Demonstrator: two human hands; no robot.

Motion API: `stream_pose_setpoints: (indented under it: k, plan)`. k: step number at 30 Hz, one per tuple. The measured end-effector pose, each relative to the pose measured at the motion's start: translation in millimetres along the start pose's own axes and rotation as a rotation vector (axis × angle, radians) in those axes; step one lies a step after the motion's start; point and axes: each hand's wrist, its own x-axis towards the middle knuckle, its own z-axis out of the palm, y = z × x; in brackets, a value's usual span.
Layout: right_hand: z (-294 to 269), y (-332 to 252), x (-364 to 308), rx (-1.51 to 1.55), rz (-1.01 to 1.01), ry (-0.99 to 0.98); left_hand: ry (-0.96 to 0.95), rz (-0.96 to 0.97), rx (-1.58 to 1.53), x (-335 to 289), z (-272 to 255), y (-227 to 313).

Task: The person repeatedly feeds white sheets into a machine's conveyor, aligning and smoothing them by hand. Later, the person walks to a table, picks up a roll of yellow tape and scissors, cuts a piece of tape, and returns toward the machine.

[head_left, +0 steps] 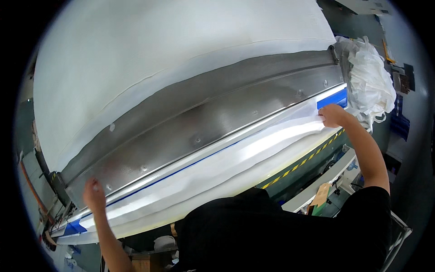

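While my right hand (332,116) pinches the right end of the white strip (208,171), closed on its edge between thumb and fingers, my left hand (94,196) hangs over the left end of the steel plate (217,119), well apart from the other. Its fingers look bent, but they are too blurred for me to tell whether they grip anything; I see no cloth running up to them. The strip lies lengthwise along the near side of the plate, between it and me, reaching almost from the left blue patch (74,227) to the right blue patch (334,98). On the far side, the big white sheet (181,41) covers the top of the view, its near edge wavy over the metal. By my judgement the spreading is mostly done: the strip runs nearly the full length of the plate and looks fairly flat in the middle. What seems left is the tidying, since its near edge wanders and the left end shows no clear hold on it. Whether it is fastened anywhere, I cannot tell
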Motion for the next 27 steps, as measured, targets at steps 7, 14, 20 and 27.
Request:
stream_pose_setpoints:
  k: [7,14,20,27]
  plan:
    - [-24.6,-82.1,-36.8,0.209,-0.287,-0.035,-0.36,0.611,-1.053,-17.7,6.9,298.9]
    - [-36.3,-142.8,-35.4,0.548,-0.404,-0.247,-1.224,0.643,-0.936,-8.1,17.8,383.6]
    - [-19.1,-161.8,0.6,0.759,-0.201,0.134,-0.812,0.192,-1.165,7.1,1.2,299.0]
    - [-6.4,-171.2,15.7,0.711,-0.146,0.327,0.072,-0.317,-1.172,28.4,9.4,108.4]
